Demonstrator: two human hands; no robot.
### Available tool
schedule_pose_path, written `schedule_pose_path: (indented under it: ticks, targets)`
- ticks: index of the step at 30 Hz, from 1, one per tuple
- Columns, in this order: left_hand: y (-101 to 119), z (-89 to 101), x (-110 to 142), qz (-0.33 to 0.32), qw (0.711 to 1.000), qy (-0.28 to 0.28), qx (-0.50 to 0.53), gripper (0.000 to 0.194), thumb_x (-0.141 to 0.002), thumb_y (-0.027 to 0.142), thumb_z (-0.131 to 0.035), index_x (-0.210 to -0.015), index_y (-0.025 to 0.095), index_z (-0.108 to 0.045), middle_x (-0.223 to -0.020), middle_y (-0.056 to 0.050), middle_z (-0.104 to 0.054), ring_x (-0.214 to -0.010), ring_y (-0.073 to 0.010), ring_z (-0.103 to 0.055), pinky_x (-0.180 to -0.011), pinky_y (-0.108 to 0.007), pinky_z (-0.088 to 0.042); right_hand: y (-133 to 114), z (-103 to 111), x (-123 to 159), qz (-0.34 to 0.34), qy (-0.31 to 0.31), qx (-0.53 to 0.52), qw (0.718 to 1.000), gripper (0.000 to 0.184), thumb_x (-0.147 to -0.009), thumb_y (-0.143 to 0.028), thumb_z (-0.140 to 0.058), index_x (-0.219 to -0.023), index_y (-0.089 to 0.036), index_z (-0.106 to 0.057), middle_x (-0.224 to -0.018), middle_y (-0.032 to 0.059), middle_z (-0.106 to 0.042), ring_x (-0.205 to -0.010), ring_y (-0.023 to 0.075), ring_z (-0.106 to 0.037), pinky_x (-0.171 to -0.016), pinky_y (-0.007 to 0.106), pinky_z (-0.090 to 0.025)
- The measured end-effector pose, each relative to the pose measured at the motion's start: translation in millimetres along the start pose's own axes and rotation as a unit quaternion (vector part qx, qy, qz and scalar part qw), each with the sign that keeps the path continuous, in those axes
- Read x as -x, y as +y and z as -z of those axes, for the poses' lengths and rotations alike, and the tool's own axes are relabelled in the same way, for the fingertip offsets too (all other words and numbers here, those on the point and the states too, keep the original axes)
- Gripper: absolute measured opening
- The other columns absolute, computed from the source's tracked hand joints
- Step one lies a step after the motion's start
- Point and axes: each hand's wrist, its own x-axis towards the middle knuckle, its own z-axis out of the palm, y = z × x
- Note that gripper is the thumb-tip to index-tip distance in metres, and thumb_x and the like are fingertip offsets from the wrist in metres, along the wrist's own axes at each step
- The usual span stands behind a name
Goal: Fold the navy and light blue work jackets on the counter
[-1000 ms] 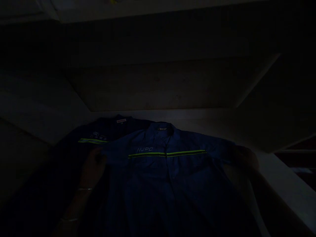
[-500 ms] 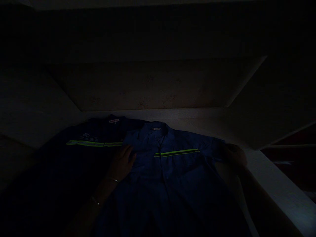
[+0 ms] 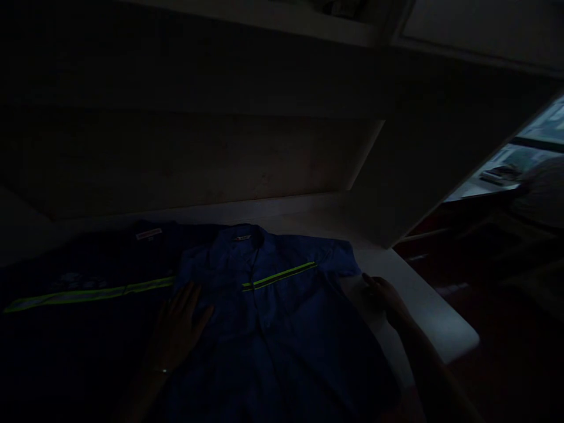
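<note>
A blue short-sleeved work shirt lies spread front up, with a yellow-green reflective stripe across its chest and a small label in the collar. My left hand rests flat on the shirt's left side, fingers spread. Just off the end of the right sleeve is my right hand, its fingers loosely bent and holding nothing that I can see. Partly under the blue shirt, on the left, lies a darker navy work garment with a similar stripe and a collar label. The light is very dim.
Both garments lie on a pale surface whose rounded corner shows at the right. A panel stands behind, with a side wall to the right and a ledge overhead. Beyond the wall is a bright window.
My view has swung to the right, bringing the window and the surface's corner into sight. My right hand has let go of the sleeve's end. My left hand still rests on the shirt.
</note>
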Motion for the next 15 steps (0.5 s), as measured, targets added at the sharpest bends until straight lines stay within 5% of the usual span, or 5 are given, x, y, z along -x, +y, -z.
schedule_pose_path:
  ticks: [5, 10, 15]
  targets:
    - [5.8, 7.6, -1.6, 0.008, 1.000, 0.006, -0.006, 0.069, -0.090, 0.056, -0.034, -0.140, 0.011, -0.046, -0.151, -0.017, -0.042, -0.139, -0.0324, -0.037, -0.114, -0.056, -0.024, -11.5, -20.3, 32.9, -0.091, -0.118, -0.126, 0.981, 0.048, -0.077, -0.062, -0.060, -0.080, -0.015, -0.066, -0.068, 0.0073, -0.068, -0.052, 0.0144, -0.059, -0.047, 0.025, -0.041]
    - [7.4, 10.2, 3.9, 0.007, 1.000, -0.005, 0.013, 0.065, -0.091, 0.054, -0.034, -0.140, 0.014, -0.047, -0.151, -0.015, -0.042, -0.139, -0.0297, -0.037, -0.116, -0.053, -0.023, -42.7, -36.4, 32.1, -0.015, -0.144, -0.110, 0.983, 0.040, -0.068, -0.052, -0.068, -0.085, -0.016, -0.068, -0.040, -0.0093, -0.038, -0.035, 0.0063, -0.029, -0.038, 0.021, -0.018]
    - [7.4, 9.5, 7.8, 0.007, 1.000, -0.001, 0.024, 0.063, -0.091, 0.054, -0.036, -0.140, 0.017, -0.047, -0.150, -0.014, -0.044, -0.138, -0.0292, -0.039, -0.116, -0.053, -0.023, -44.7, -40.5, 42.5, -0.002, -0.123, -0.126, 0.984, 0.031, -0.064, -0.047, -0.067, -0.075, -0.017, -0.063, -0.051, -0.0049, -0.050, -0.044, 0.0090, -0.042, -0.043, 0.023, -0.033]
